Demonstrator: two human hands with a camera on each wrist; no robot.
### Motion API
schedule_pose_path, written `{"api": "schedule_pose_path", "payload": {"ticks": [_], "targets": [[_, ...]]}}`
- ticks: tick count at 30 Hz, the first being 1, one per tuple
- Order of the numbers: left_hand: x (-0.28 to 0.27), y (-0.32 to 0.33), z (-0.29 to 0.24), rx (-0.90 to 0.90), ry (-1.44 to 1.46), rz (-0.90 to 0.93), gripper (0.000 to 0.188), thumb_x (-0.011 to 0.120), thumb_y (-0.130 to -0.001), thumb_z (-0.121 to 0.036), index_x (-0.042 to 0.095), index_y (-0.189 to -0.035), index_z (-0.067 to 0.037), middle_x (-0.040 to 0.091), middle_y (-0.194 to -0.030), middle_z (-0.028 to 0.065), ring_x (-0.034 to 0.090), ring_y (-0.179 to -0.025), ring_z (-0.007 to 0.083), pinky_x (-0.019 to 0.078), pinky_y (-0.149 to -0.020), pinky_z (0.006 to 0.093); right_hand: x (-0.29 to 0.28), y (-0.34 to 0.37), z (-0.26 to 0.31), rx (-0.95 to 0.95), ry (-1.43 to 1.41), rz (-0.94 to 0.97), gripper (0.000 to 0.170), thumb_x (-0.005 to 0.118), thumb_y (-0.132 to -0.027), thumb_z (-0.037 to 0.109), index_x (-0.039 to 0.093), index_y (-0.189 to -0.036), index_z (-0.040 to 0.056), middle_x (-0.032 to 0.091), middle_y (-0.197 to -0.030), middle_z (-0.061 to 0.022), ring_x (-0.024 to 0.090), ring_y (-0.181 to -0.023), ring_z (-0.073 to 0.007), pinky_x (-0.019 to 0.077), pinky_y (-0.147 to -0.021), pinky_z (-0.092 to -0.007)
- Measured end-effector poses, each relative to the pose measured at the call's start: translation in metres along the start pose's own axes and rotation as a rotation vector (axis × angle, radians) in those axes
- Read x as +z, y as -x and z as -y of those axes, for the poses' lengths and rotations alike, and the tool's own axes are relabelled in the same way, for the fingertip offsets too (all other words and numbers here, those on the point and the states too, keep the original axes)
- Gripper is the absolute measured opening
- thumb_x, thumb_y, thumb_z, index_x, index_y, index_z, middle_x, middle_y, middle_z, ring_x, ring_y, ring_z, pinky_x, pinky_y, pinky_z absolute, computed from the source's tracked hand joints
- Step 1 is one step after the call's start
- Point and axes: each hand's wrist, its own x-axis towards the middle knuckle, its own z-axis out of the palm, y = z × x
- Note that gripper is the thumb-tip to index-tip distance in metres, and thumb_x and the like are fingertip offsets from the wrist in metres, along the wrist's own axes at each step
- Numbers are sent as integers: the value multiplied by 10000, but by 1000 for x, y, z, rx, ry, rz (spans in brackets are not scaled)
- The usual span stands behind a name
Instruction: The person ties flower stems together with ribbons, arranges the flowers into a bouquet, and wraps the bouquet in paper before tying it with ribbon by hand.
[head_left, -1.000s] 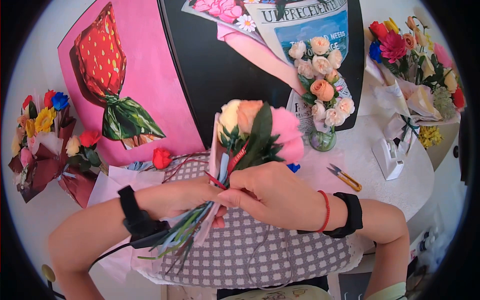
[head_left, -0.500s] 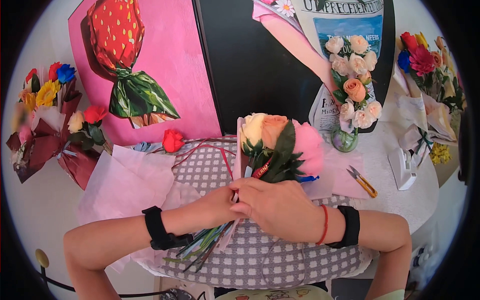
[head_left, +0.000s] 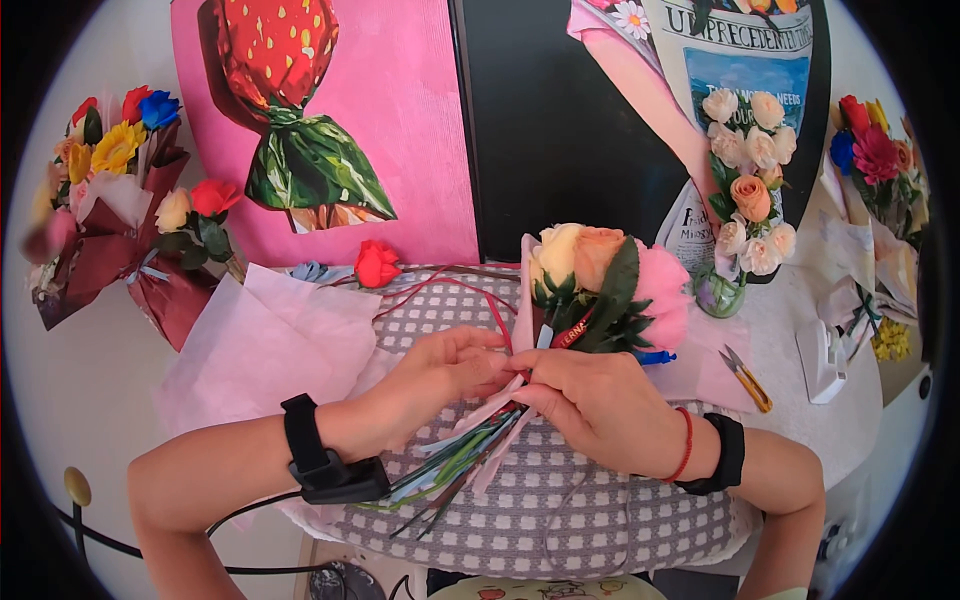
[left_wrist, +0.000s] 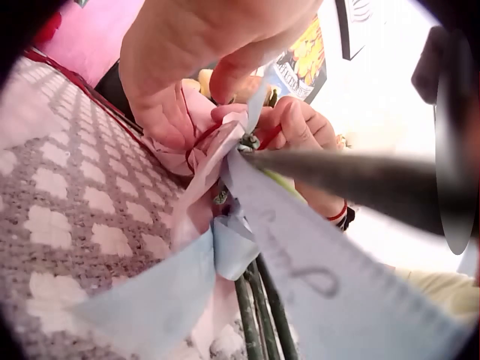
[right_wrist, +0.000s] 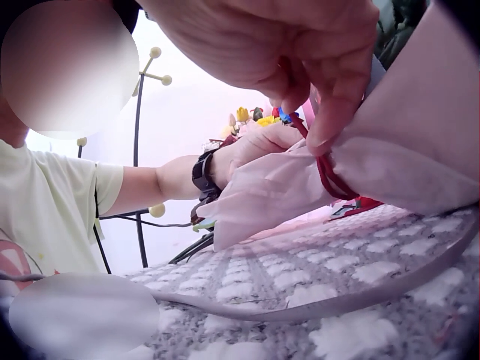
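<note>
A bouquet (head_left: 592, 258) of cream, peach and pink flowers in pale pink paper lies tilted above the checked cloth. Its stems (head_left: 455, 455) point down toward me. Red ribbon (right_wrist: 330, 176) circles the gathered paper in the right wrist view. With thumb and fingertips, my right hand (head_left: 600, 405) pinches the ribbon at this tie. On the other side, my left hand (head_left: 435, 375) has its bent fingers at the ribbon and paper. Pale blue ribbon (left_wrist: 176, 292) with writing hangs along the stems in the left wrist view.
Pink paper sheets (head_left: 275, 350) lie at left, and a red rose (head_left: 377, 264) is behind them. Thread snips (head_left: 747, 380), a white tape dispenser (head_left: 823, 362) and a glass vase (head_left: 718, 292) stand or lie at right. Wrapped bouquets (head_left: 125, 230) stand at both sides.
My left hand has come off the stems and up to the tie, its fingers now a little apart from my right hand. The whole scene has shifted right in the head view.
</note>
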Motion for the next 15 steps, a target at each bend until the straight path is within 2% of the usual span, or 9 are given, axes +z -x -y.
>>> {"api": "schedule_pose_path", "payload": {"ticks": [7, 9, 15], "targets": [[1, -9, 0, -2, -29, 20, 216, 520, -876, -189, 522, -1011, -20, 583, -953, 61, 567, -892, 117, 450, -792, 242, -2, 0, 0, 24, 0, 8, 164, 557, -813, 168, 534, -785, 8, 560, -678, -147, 556, -607, -327, 433, -499, -382], [1, -11, -1, -5, -45, -2, 193, 528, -872, -198, 549, -958, -26, 599, -890, 49, 571, -869, 108, 454, -787, 249, -1, 0, -1, 35, -37, 5, 161, 556, -813, 165, 558, -837, 5, 564, -681, -151, 560, -614, -326, 436, -505, -379], [-6, -16, 0, 73, -200, 2, 125, 532, -865, -181, 562, -882, -61, 604, -863, 30, 573, -812, 93, 449, -716, 219, -5, 0, -1, 74, -99, 22, 185, 563, -809, 156, 582, -899, -4, 584, -720, -157, 574, -626, -306, 449, -524, -343]]}}
